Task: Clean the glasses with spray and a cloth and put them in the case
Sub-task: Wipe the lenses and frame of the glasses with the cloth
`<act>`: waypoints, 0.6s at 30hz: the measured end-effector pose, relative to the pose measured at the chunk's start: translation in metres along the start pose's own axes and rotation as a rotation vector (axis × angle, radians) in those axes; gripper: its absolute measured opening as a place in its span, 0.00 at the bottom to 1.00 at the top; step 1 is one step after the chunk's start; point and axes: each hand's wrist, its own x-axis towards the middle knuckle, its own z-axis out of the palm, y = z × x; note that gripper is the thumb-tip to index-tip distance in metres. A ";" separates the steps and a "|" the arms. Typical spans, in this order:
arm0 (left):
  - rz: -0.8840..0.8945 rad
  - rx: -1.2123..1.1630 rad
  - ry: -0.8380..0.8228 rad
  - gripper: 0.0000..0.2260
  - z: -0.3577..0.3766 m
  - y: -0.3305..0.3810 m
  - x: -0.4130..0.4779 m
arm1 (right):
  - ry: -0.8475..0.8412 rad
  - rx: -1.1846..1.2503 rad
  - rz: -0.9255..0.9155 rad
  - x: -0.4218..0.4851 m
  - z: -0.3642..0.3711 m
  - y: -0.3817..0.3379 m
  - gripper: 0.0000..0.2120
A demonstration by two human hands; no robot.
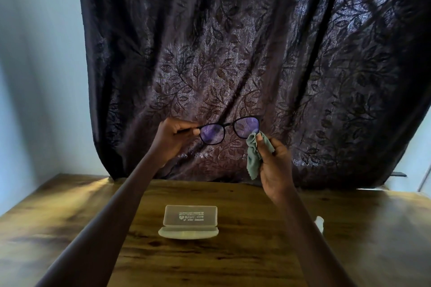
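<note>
The open case (191, 216) carries a few short lines of white print and a small logo. They appear upside down and too blurred to read. No other text is visible.

You're working in dim light: daylight glows through the curtain (233, 53) and spills past its right edge. Below the curtain your table (233, 263) shows soft sheen, and its edges bow and blur.
</note>
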 end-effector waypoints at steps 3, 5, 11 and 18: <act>-0.053 -0.083 -0.050 0.11 0.001 -0.004 -0.002 | -0.054 -0.135 -0.079 -0.003 -0.002 -0.004 0.07; -0.092 -0.167 -0.071 0.11 0.003 -0.003 -0.004 | -0.068 -0.211 -0.133 -0.005 -0.001 -0.006 0.07; -0.141 -0.182 -0.088 0.12 0.017 -0.001 -0.008 | 0.047 -0.458 -0.457 -0.014 0.010 -0.006 0.07; 0.073 0.119 0.191 0.07 0.020 0.043 -0.010 | 0.000 -0.900 -0.875 -0.022 0.022 -0.005 0.13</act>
